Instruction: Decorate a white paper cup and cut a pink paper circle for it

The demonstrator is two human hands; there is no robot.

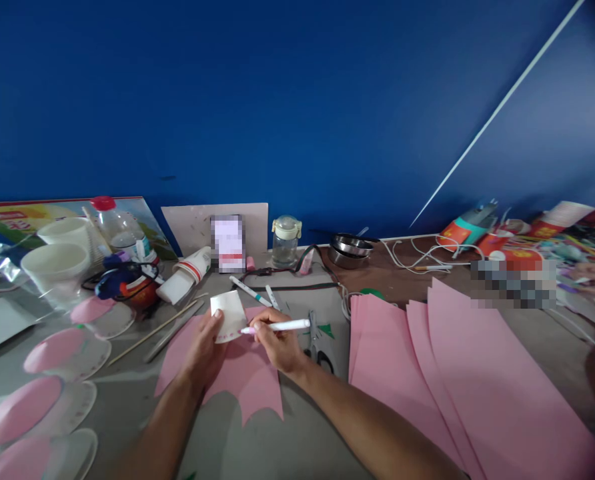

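Left hand point(203, 341) pinches white paper point(227, 310), right hand point(281, 347) grips marker point(291, 325), tip near paper's lower edge (cut pink paper point(251, 381) beneath).

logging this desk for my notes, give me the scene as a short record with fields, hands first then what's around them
left hand: holds a small white piece, pink marks along its lower edge
right hand: holds a white marker, tip at the piece's right edge; contact unclear
under the hands: cut pink paper with a scalloped edge
beside right hand: scissors
far right of hands: large pink sheets, overlapping
left side: row of pink-and-white pieces
behind: lidded jar
backdrop: blue wall
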